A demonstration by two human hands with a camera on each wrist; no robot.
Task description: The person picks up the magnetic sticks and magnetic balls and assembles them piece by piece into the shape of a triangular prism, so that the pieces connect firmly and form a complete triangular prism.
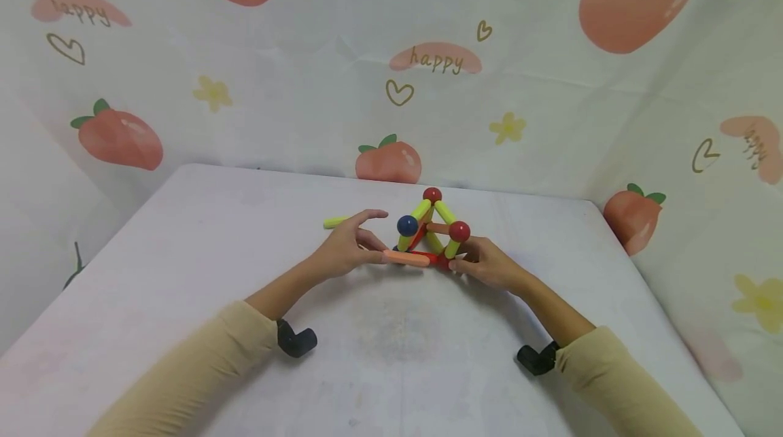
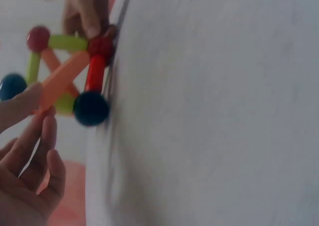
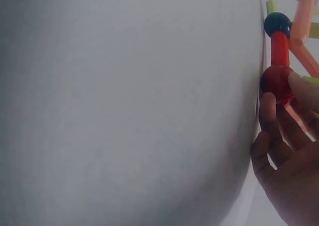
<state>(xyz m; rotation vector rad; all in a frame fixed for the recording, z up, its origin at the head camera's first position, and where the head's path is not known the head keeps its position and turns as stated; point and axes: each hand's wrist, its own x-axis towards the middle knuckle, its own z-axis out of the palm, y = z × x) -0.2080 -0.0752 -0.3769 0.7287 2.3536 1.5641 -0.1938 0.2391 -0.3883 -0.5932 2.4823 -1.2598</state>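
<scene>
A frame of magnetic rods and balls stands on the table, with yellow-green rods [image 1: 445, 212], a blue ball [image 1: 407, 225], and red balls at the top [image 1: 431, 195] and right [image 1: 459, 231]. My left hand [image 1: 342, 248] pinches an orange rod [image 1: 406, 259] between thumb and fingertips, holding it across the near side of the frame. In the left wrist view, the rod's far end overlaps the lower red ball [image 2: 101, 49]. My right hand [image 1: 492, 264] grips that lower red ball [image 3: 276, 84] with thumb and fingers. A red rod [image 3: 280, 49] joins it to a dark blue ball [image 3: 277, 25].
One loose yellow-green rod [image 1: 334, 222] lies behind my left hand. The white table [image 1: 391, 369] reaches back to a fruit-printed cloth backdrop [image 1: 324, 70]. Black devices [image 1: 298, 340] are worn at both wrists.
</scene>
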